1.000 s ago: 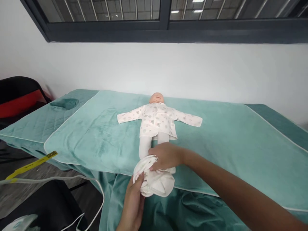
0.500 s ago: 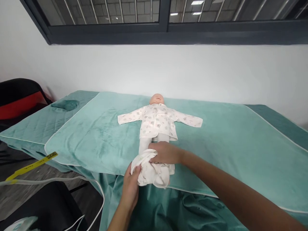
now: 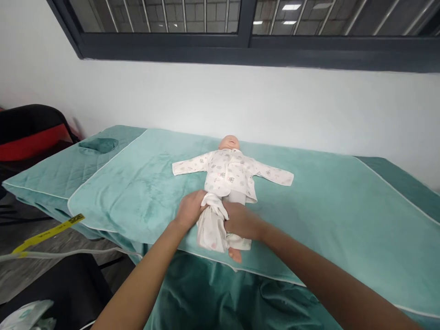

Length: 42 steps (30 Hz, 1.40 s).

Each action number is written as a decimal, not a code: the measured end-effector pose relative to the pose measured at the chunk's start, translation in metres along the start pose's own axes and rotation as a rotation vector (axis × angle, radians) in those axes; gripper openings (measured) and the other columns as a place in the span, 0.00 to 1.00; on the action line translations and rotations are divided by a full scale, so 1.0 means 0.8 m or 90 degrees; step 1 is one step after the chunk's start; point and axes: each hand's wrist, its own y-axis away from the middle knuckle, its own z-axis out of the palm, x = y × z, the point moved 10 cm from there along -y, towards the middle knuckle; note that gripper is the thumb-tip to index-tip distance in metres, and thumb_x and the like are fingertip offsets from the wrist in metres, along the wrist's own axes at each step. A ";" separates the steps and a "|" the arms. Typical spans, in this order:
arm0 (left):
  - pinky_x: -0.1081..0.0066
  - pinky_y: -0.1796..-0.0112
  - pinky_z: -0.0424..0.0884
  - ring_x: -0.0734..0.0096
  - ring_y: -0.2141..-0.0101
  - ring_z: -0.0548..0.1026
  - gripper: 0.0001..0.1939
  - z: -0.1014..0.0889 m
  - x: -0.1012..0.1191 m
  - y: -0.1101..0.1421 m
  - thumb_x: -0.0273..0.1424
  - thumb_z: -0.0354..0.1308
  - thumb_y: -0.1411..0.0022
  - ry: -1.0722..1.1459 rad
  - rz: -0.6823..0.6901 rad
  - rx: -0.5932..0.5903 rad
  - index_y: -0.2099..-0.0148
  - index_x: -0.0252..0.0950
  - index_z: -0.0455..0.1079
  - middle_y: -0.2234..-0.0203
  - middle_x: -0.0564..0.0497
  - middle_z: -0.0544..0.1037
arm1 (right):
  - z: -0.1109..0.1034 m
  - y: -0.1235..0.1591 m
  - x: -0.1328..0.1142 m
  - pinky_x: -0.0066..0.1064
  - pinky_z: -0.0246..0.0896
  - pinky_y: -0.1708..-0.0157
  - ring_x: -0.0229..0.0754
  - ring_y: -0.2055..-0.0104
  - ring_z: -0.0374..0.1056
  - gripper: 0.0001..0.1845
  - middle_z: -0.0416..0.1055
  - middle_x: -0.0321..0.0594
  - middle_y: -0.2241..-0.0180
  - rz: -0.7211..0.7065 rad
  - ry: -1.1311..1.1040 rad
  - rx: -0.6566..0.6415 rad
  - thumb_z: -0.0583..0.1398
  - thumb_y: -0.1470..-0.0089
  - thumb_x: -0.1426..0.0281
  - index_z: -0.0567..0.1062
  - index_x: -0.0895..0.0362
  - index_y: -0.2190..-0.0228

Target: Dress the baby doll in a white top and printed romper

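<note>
A baby doll (image 3: 229, 142) lies on its back, arms out, in a white patterned long-sleeved top (image 3: 228, 172). White baby pants (image 3: 212, 231) are bunched around its legs, and one bare foot (image 3: 235, 255) sticks out at the lower end. My left hand (image 3: 191, 208) is closed on the gathered waistband at the left, up by the top's hem. On the right, my right hand (image 3: 240, 221) grips the pants beside the doll's other leg. A light grey-white upper leg (image 3: 235, 197) shows between the top and the pants; the fingertips of both hands are partly hidden.
A green velvet cover (image 3: 330, 220) spreads over the bed, with a face hole (image 3: 99, 145) at the left end. Black and red chairs (image 3: 32, 137) stand at the left. A black seat (image 3: 57, 291) with a white package (image 3: 27, 316), a cable and a yellow tag (image 3: 50, 234) are lower left.
My left hand has moved up the doll's leg, drawing the pants toward the top's hem. A bare foot now shows below the pants. My right hand still grips the cloth.
</note>
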 end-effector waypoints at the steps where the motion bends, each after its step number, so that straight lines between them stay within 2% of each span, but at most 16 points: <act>1: 0.66 0.60 0.67 0.59 0.61 0.76 0.12 0.001 0.002 -0.004 0.36 0.48 0.33 -0.025 0.016 0.004 0.58 0.37 0.70 0.64 0.42 0.78 | -0.001 -0.001 0.002 0.31 0.57 0.65 0.44 0.61 0.70 0.07 0.75 0.40 0.61 0.011 -0.003 0.014 0.58 0.49 0.72 0.68 0.55 0.65; 5: 0.64 0.56 0.67 0.57 0.58 0.75 0.10 0.001 0.007 -0.015 0.32 0.50 0.34 -0.056 0.049 0.010 0.57 0.35 0.70 0.63 0.40 0.78 | -0.001 -0.002 0.012 0.31 0.56 0.65 0.47 0.60 0.69 0.09 0.74 0.43 0.61 0.084 0.011 0.052 0.59 0.50 0.70 0.67 0.55 0.64; 9: 0.64 0.56 0.67 0.58 0.58 0.74 0.09 0.001 0.003 -0.008 0.30 0.52 0.37 0.013 0.008 0.012 0.55 0.35 0.69 0.61 0.42 0.76 | 0.004 -0.002 0.015 0.30 0.54 0.68 0.46 0.61 0.68 0.11 0.74 0.42 0.62 0.124 0.036 0.028 0.60 0.52 0.71 0.67 0.55 0.64; 13: 0.65 0.56 0.68 0.62 0.57 0.72 0.13 -0.018 -0.012 0.031 0.32 0.55 0.40 0.180 -0.100 0.095 0.52 0.36 0.66 0.57 0.45 0.73 | 0.006 -0.004 0.010 0.30 0.52 0.69 0.44 0.62 0.68 0.09 0.74 0.41 0.63 0.092 0.046 0.011 0.58 0.52 0.74 0.68 0.56 0.64; 17: 0.66 0.60 0.68 0.65 0.64 0.71 0.14 -0.032 -0.032 0.097 0.40 0.58 0.41 0.255 -0.258 0.134 0.57 0.37 0.66 0.64 0.49 0.73 | 0.011 -0.006 0.012 0.32 0.53 0.65 0.47 0.58 0.68 0.08 0.75 0.45 0.60 0.078 0.057 0.015 0.58 0.44 0.66 0.70 0.57 0.64; 19: 0.67 0.63 0.67 0.66 0.67 0.71 0.12 -0.025 -0.028 0.125 0.41 0.58 0.41 0.295 -0.310 0.083 0.63 0.37 0.67 0.69 0.50 0.73 | 0.014 -0.008 0.015 0.33 0.53 0.65 0.49 0.58 0.69 0.11 0.75 0.46 0.60 0.079 0.062 0.013 0.57 0.42 0.62 0.71 0.57 0.63; 23: 0.70 0.72 0.66 0.67 0.75 0.70 0.16 0.027 0.007 0.158 0.45 0.52 0.37 0.523 -0.378 -0.132 0.66 0.38 0.66 0.78 0.53 0.72 | 0.015 -0.012 0.019 0.33 0.54 0.65 0.50 0.58 0.70 0.14 0.76 0.47 0.61 0.079 0.081 0.011 0.57 0.42 0.60 0.72 0.58 0.62; 25: 0.70 0.73 0.67 0.67 0.76 0.71 0.17 0.041 0.021 0.162 0.47 0.51 0.37 0.628 -0.402 -0.155 0.65 0.38 0.65 0.79 0.54 0.71 | 0.015 -0.012 0.015 0.33 0.55 0.64 0.49 0.57 0.70 0.13 0.76 0.45 0.60 0.055 0.069 0.005 0.57 0.41 0.61 0.73 0.57 0.61; 29: 0.70 0.70 0.69 0.69 0.74 0.72 0.17 0.050 0.026 0.157 0.48 0.56 0.40 0.706 -0.414 -0.111 0.67 0.38 0.64 0.78 0.55 0.70 | 0.012 -0.009 0.006 0.32 0.55 0.64 0.46 0.59 0.71 0.11 0.78 0.41 0.61 0.023 0.035 -0.009 0.56 0.40 0.63 0.75 0.55 0.64; 32: 0.72 0.68 0.69 0.74 0.74 0.70 0.18 0.046 0.012 0.161 0.47 0.59 0.42 0.767 -0.462 -0.017 0.68 0.37 0.64 0.76 0.56 0.70 | 0.005 -0.006 0.009 0.32 0.55 0.67 0.47 0.61 0.72 0.10 0.78 0.40 0.63 0.043 0.004 -0.002 0.59 0.43 0.62 0.74 0.55 0.67; 34: 0.74 0.69 0.68 0.75 0.74 0.68 0.18 0.044 0.006 0.164 0.46 0.61 0.43 0.831 -0.498 0.035 0.65 0.36 0.66 0.75 0.56 0.70 | 0.004 -0.005 0.007 0.31 0.55 0.67 0.46 0.61 0.72 0.09 0.78 0.39 0.62 0.037 -0.030 -0.014 0.61 0.46 0.62 0.73 0.55 0.67; 36: 0.74 0.70 0.66 0.75 0.74 0.68 0.18 0.043 0.005 0.162 0.45 0.62 0.43 0.862 -0.512 0.054 0.59 0.36 0.67 0.74 0.55 0.72 | 0.006 -0.004 0.004 0.31 0.56 0.66 0.47 0.60 0.71 0.09 0.78 0.38 0.61 0.021 -0.057 -0.037 0.63 0.49 0.63 0.73 0.54 0.66; 39: 0.75 0.70 0.65 0.75 0.74 0.68 0.17 0.038 0.002 0.146 0.43 0.60 0.41 0.807 -0.477 0.069 0.56 0.37 0.66 0.72 0.54 0.73 | 0.008 -0.004 0.006 0.32 0.57 0.66 0.48 0.60 0.71 0.10 0.77 0.38 0.61 0.037 -0.066 -0.052 0.63 0.51 0.65 0.73 0.54 0.66; 42: 0.73 0.67 0.65 0.74 0.71 0.68 0.11 0.024 -0.012 0.123 0.39 0.56 0.38 0.669 -0.408 0.128 0.60 0.37 0.65 0.70 0.54 0.72 | 0.005 -0.003 0.011 0.32 0.56 0.67 0.48 0.62 0.71 0.08 0.77 0.38 0.64 0.063 -0.072 -0.033 0.62 0.52 0.67 0.72 0.55 0.67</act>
